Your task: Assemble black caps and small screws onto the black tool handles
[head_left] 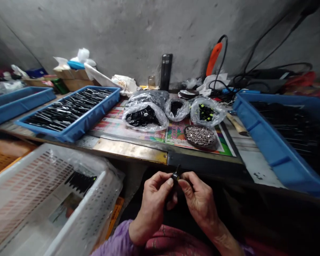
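Just in front of the table edge, my two hands meet over a small black part with a thin stem pointing up. My left hand pinches it between thumb and fingertips. From the other side, my right hand has its thumb and forefinger closed at the part's right end, where a small light or yellowish spot shows. The part's exact kind is too small to make out. Beyond my hands, a round dish of small metal pins or rivets sits on the table.
Plastic bags hold black discs, small black pieces and black-and-lime pieces. Blue trays of black parts stand left and right. A white basket stands lower left. Behind are a dark flask and an orange-handled tool.
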The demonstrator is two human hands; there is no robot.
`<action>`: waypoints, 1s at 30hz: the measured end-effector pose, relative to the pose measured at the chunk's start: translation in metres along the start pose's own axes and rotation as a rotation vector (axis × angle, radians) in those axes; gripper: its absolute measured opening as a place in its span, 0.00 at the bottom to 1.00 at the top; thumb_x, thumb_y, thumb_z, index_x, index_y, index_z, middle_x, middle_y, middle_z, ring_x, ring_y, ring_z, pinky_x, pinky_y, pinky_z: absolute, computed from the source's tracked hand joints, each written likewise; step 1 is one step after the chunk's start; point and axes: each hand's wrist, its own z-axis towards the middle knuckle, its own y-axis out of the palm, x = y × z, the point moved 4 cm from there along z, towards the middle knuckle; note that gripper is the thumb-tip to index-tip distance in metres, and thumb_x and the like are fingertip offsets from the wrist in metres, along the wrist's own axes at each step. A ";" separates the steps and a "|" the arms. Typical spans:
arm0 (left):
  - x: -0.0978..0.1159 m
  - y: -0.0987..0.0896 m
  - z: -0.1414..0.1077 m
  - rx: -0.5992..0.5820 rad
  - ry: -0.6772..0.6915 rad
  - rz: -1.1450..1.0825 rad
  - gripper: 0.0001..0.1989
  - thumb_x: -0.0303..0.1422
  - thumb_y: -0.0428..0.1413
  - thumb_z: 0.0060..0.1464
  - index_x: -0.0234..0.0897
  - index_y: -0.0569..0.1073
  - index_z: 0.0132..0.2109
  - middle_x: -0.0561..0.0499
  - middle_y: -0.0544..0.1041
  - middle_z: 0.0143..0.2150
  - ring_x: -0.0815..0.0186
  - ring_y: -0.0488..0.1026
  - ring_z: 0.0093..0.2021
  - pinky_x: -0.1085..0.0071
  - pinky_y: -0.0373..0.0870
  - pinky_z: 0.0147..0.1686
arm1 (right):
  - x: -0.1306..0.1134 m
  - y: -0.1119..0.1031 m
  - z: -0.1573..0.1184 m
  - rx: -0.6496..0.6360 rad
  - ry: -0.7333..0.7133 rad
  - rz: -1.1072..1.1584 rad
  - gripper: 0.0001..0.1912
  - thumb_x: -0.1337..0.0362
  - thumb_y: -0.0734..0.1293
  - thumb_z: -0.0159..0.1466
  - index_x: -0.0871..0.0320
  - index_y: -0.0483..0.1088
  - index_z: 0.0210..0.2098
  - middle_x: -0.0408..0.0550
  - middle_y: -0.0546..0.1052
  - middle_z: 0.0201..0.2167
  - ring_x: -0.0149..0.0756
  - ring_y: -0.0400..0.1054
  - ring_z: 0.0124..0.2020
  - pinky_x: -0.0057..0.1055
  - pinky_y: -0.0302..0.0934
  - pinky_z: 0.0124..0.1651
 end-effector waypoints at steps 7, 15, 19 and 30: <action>-0.005 -0.010 0.007 -0.077 -0.160 -0.256 0.11 0.32 0.64 0.48 0.31 0.72 0.37 0.49 0.78 0.28 0.71 0.70 0.19 0.78 0.68 0.15 | -0.003 -0.007 0.001 -0.007 -0.004 0.004 0.17 0.54 0.61 0.71 0.56 0.68 0.29 0.38 0.73 0.21 0.27 0.68 0.20 0.19 0.60 0.25; -0.004 -0.018 0.004 -0.044 -0.222 -0.328 0.13 0.29 0.66 0.47 0.31 0.72 0.40 0.48 0.79 0.30 0.68 0.75 0.25 0.73 0.76 0.24 | -0.001 -0.003 0.001 -0.008 -0.054 -0.060 0.17 0.56 0.61 0.71 0.57 0.68 0.28 0.39 0.72 0.22 0.26 0.67 0.20 0.20 0.59 0.25; -0.003 -0.020 0.002 -0.023 -0.220 -0.327 0.13 0.28 0.66 0.47 0.31 0.72 0.39 0.47 0.80 0.31 0.67 0.76 0.25 0.69 0.78 0.26 | 0.001 -0.003 0.000 -0.021 -0.062 -0.077 0.16 0.57 0.62 0.71 0.57 0.69 0.29 0.39 0.72 0.22 0.26 0.66 0.20 0.21 0.59 0.25; 0.012 -0.029 0.001 0.010 -0.128 -0.305 0.14 0.27 0.64 0.47 0.32 0.68 0.40 0.45 0.80 0.33 0.67 0.77 0.26 0.64 0.79 0.30 | 0.007 -0.006 -0.003 -0.039 -0.055 -0.111 0.15 0.54 0.62 0.69 0.55 0.71 0.31 0.39 0.75 0.24 0.29 0.68 0.19 0.23 0.62 0.24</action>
